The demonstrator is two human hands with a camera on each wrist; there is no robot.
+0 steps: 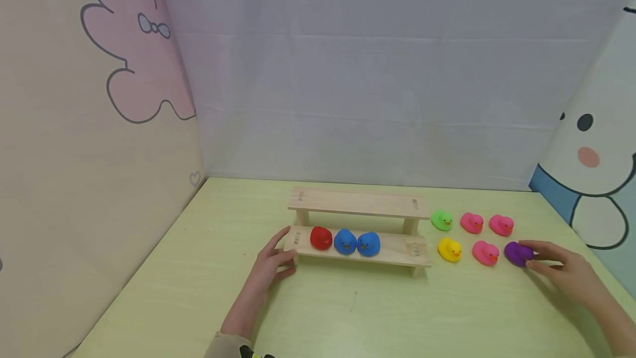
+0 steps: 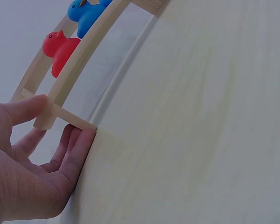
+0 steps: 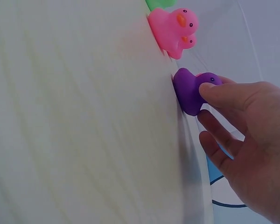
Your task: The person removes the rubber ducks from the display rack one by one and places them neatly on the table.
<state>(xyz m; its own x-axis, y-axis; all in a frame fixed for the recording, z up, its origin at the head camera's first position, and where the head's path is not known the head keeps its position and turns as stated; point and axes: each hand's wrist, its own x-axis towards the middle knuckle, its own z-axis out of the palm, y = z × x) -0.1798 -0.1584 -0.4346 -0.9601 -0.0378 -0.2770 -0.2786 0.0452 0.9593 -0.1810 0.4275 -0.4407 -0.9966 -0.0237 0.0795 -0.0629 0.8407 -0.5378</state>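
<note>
My right hand (image 1: 571,272) pinches a purple rubber duck (image 1: 518,254) at the right end of the front row of ducks. In the right wrist view the thumb lies against the head of the duck (image 3: 189,92), with other fingers behind it. My left hand (image 1: 268,267) holds the left end of a two-step wooden rack (image 1: 358,201). The left wrist view shows the thumb (image 2: 30,110) on the end of the lower plank and fingertips by its leg. On that lower step sit a red duck (image 1: 321,238) and two blue ducks (image 1: 345,242), side by side.
Right of the rack stand a green duck (image 1: 441,220) and two pink ducks (image 1: 472,223) behind, with a yellow duck (image 1: 449,249) and another pink duck (image 1: 485,253) in front. A pale curtain (image 1: 367,98) hangs along the back edge of the light table (image 1: 372,314).
</note>
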